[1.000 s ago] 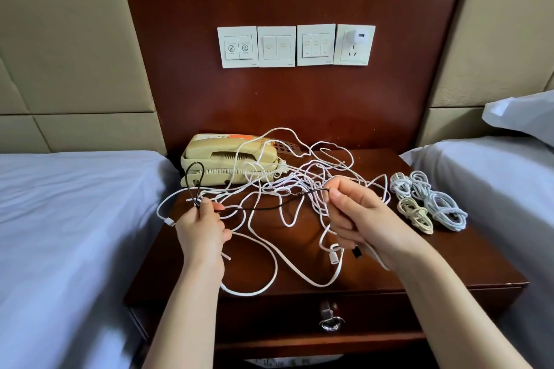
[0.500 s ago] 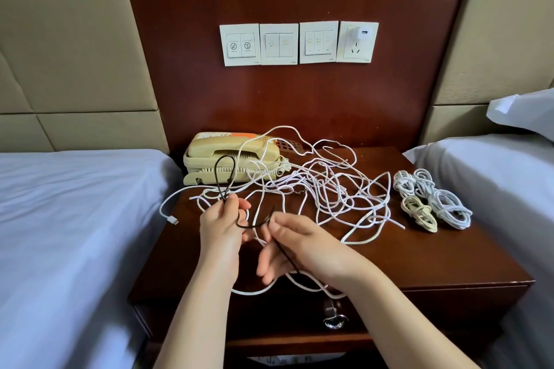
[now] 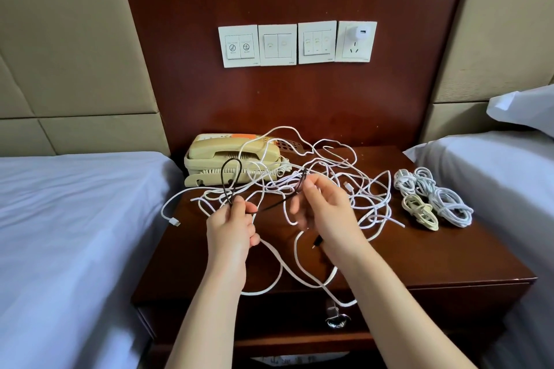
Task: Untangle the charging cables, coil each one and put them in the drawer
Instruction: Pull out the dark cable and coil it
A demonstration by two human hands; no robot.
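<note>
A tangle of white charging cables (image 3: 326,186) sprawls over the dark wooden nightstand (image 3: 434,255). My left hand (image 3: 232,231) pinches a thin black cable (image 3: 230,180), whose loop stands up above my fingers. From there the black cable runs right to my right hand (image 3: 326,216), which pinches it at the fingertips; its black plug hangs under that palm. Coiled white cables (image 3: 434,198) lie at the nightstand's right. The drawer (image 3: 449,299) below is closed, with a metal handle (image 3: 337,320).
A beige telephone (image 3: 233,162) sits at the back left of the nightstand, with white cable draped over it. Beds with white sheets flank the stand on both sides. Wall switches and a socket with a charger (image 3: 359,33) are above.
My right hand slid in to the left hand along the black cable, then drew back right and up. The loop above my left hand has grown. The head camera shifted slightly.
</note>
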